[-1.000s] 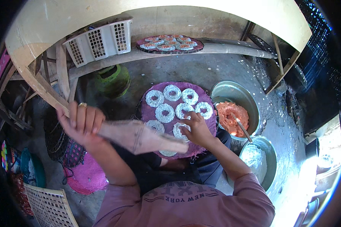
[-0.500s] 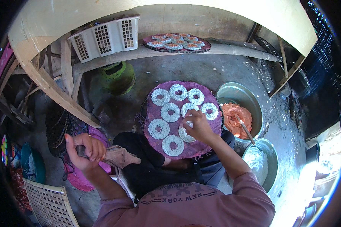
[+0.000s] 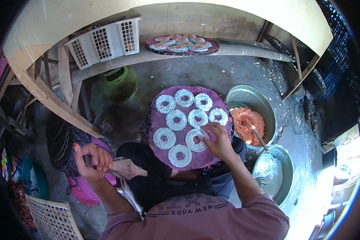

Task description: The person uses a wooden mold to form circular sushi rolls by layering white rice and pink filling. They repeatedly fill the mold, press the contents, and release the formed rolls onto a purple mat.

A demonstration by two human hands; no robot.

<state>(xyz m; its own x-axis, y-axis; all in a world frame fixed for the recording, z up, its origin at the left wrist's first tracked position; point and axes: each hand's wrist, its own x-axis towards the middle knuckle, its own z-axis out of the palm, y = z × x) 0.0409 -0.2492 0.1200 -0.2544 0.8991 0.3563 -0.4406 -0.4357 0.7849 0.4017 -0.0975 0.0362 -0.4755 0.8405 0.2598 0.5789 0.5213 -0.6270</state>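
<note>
It was a rough home food-making yard with a bare concrete floor [image 3: 212, 74]. Around a purple mat [image 3: 212, 158] of white rings stood metal bowls [image 3: 250, 98], right, and a basket [image 3: 104, 40] on a plank behind.

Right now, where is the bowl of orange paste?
In the head view the bowl sits on the person's right, beside the purple mat of white rings and just behind the pan of white mix.

My right hand [image 3: 216, 141] covers part of one white ring [image 3: 196, 140]; left hand [image 3: 93, 162] hides the wooden paddle [image 3: 122, 168] handle.
</note>
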